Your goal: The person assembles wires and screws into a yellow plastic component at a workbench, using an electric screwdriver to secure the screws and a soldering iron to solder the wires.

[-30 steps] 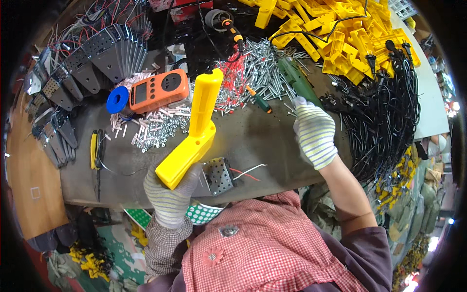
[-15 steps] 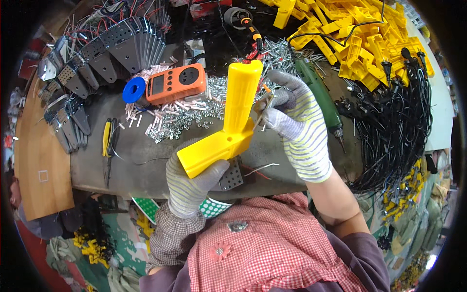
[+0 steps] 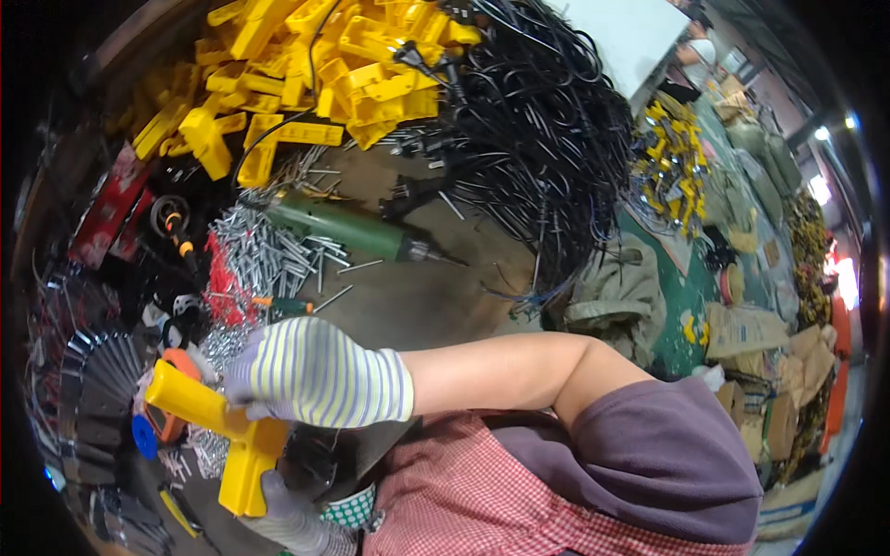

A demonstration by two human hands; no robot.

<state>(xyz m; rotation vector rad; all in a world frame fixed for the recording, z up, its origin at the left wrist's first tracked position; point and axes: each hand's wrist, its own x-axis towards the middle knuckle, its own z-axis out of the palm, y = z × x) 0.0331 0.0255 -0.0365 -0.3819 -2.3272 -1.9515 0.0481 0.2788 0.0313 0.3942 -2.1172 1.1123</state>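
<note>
One yellow handle [image 3: 248,466], left hand [image 3: 289,517] partly hidden

Right hand [image 3: 311,372] now overlaps yellow handle [image 3: 246,449] (view swung right).

A: How many hands do you have here?

B: You have two, your left hand [image 3: 295,521] and your right hand [image 3: 315,375], and one yellow handle [image 3: 248,468] with them.

A: What else do you have?

B: You have one green power tool [image 3: 348,227], one little screwdriver [image 3: 295,306], one blue spool [image 3: 144,435] and one orange meter [image 3: 171,426].

A: And your big heaps?

B: You have one of yellow parts [image 3: 371,69], one of black cords [image 3: 547,139] and one of screws [image 3: 269,255], each too many to count.
</note>
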